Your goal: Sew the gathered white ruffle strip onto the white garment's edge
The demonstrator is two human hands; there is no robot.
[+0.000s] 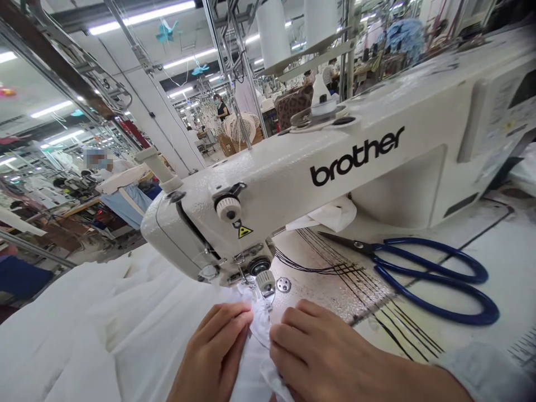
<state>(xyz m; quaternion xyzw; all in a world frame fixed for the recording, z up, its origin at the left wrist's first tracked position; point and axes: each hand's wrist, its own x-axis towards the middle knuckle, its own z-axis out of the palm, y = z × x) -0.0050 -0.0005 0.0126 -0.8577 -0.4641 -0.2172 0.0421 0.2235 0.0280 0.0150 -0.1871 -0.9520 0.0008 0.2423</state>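
Your left hand [211,349] and right hand [322,352] sit just apart, both pressing on the white fabric [257,374], which runs under the presser foot [265,282] of the Brother sewing machine [268,198]; scissors [431,279] lie to your right.

A bare left hand [211,352], a bare right hand [322,352], and a crumpled pale blue sleeve [481,374] on the right forearm [397,379].

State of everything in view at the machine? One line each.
White fabric: bunched, heaped toward the left, under both hands
Left hand: fingers on the fabric, left of the presser foot
Right hand: fingers on the fabric, right of the presser foot
Presser foot: at the fabric's gathered edge
Sewing machine: white, upright; running or not, cannot tell
Scissors: blades closed, lying on the table
Thread cones: upright above the machine
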